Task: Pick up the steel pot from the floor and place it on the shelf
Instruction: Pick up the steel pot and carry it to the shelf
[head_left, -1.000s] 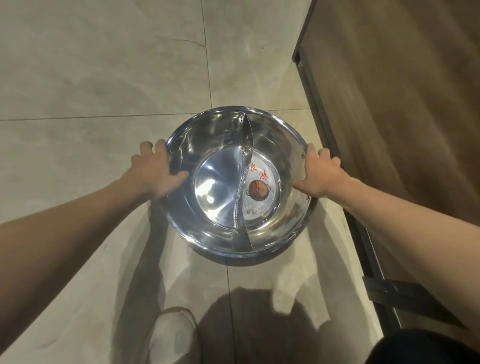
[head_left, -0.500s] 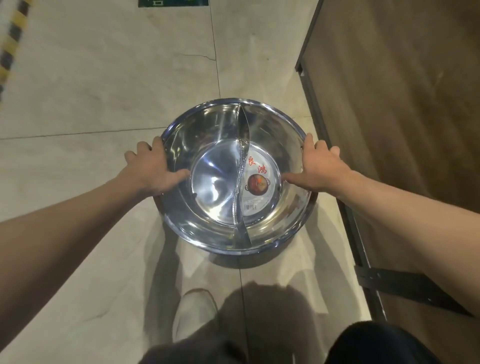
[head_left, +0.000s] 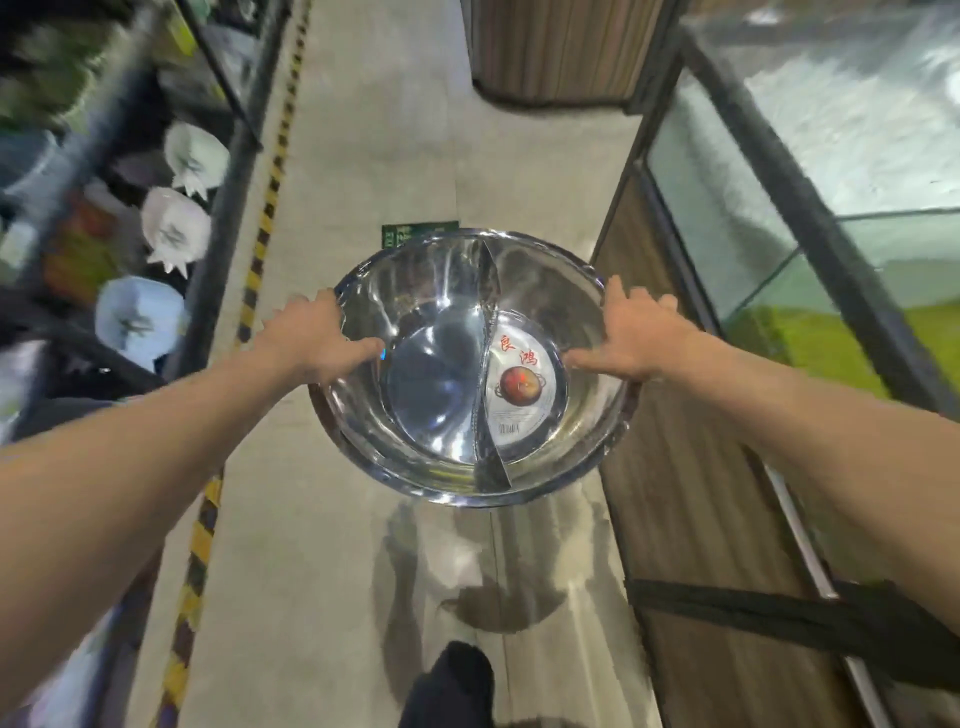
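Observation:
The steel pot (head_left: 441, 332) is a wide shiny basin with a curved divider down its middle and a round paper label in its right half. It hangs in the air above the floor, and its shadow lies on the tiles below it. My left hand (head_left: 311, 340) grips the left rim with the thumb inside the pot. My right hand (head_left: 631, 338) grips the right rim the same way. The shelf (head_left: 779, 171) with black metal posts and glass-like panels rises on the right, just beyond my right hand.
A dark rack (head_left: 223, 218) on the left holds pale dishes (head_left: 174, 228) and other blurred goods. A yellow-and-black stripe (head_left: 260, 244) runs along the floor beside it. A wood-panelled base (head_left: 691, 467) lies under the right shelf, and a wooden unit (head_left: 550, 52) stands far ahead. My foot (head_left: 457, 680) shows at the bottom.
The pot has come up off the floor in both hands. My view has swung up, so the aisle, the left rack and the right shelf now show.

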